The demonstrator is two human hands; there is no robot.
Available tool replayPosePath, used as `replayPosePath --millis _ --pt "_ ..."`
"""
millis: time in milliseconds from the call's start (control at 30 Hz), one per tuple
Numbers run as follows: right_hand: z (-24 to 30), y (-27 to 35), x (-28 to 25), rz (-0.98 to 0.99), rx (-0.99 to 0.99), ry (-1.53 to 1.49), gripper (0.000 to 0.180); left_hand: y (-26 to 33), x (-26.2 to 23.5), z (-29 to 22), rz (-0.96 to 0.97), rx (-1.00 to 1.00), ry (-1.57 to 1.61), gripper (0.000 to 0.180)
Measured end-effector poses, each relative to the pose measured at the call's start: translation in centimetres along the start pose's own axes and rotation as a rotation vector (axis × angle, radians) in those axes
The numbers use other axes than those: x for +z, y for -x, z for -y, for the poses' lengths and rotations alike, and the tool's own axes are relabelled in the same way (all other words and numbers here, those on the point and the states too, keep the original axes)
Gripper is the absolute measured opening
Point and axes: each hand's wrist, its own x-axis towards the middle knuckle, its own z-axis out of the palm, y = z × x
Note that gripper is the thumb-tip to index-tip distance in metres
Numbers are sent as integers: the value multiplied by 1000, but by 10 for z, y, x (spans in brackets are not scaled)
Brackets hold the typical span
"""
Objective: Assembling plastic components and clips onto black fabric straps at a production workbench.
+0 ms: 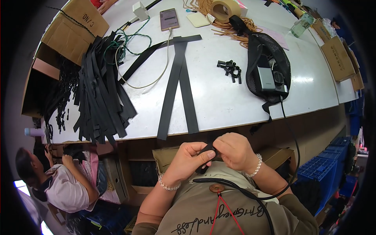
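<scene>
My left hand (187,157) and my right hand (236,151) meet in front of my body, just below the table's near edge. Between them is a piece of black webbing strap (203,168), pinched by the left thumb and fingers. My right hand is closed at the strap's upper part, its fingertips partly hidden. Ahead on the white table (219,102), two long black straps (181,74) lie in a narrow upside-down V. A large pile of black straps (100,92) hangs over the table edge at the left.
A cardboard box (74,29) with small black pieces stands far left. Small black clips (230,70) lie near a black mesh bag (270,62) whose cable runs to me. A phone (169,19), tan cords (219,29) and a tape roll (225,10) lie behind. Another person (64,184) sits left.
</scene>
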Motion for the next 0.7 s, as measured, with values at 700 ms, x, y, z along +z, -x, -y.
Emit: replayPosePath --millis 700 --pt "-6 3 13 -286 432 -672 17 -5 13 4 -159 345 -442 20"
